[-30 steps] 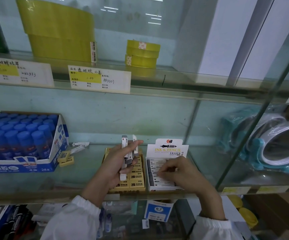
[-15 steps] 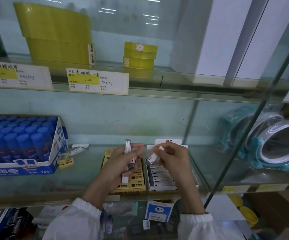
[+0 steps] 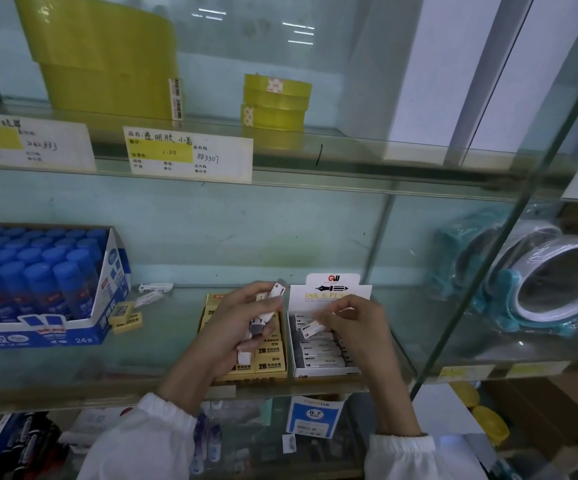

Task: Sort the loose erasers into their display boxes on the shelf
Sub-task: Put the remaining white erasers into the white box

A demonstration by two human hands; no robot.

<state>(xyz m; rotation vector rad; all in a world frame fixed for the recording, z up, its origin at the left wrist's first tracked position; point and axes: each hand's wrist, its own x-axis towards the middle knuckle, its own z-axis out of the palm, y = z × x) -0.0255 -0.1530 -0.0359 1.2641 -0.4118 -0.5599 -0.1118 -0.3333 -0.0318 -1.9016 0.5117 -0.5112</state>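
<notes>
On the glass shelf stand two display boxes side by side: a yellow box of 2B erasers (image 3: 269,362) and a white ink-and-pencil eraser box (image 3: 329,369) with a raised header card. My left hand (image 3: 232,327) grips a bunch of white-and-grey erasers (image 3: 263,315) above the yellow box. My right hand (image 3: 353,323) pinches one white eraser (image 3: 311,329) just over the rows in the white box. Loose on the shelf to the left lie two white erasers (image 3: 155,288) and two yellow erasers (image 3: 126,317).
A blue glue-stick carton (image 3: 38,332) fills the shelf's left end. Teal-rimmed tape rolls (image 3: 537,282) sit right, behind a slanted glass pane edge (image 3: 481,289). Yellow tape rolls (image 3: 273,102) and price labels (image 3: 190,154) occupy the shelf above. More stock shows below.
My right hand rose from the white box to my left hand's bunch, took one white eraser, and has now come back down over the white box. The left hand stayed put.
</notes>
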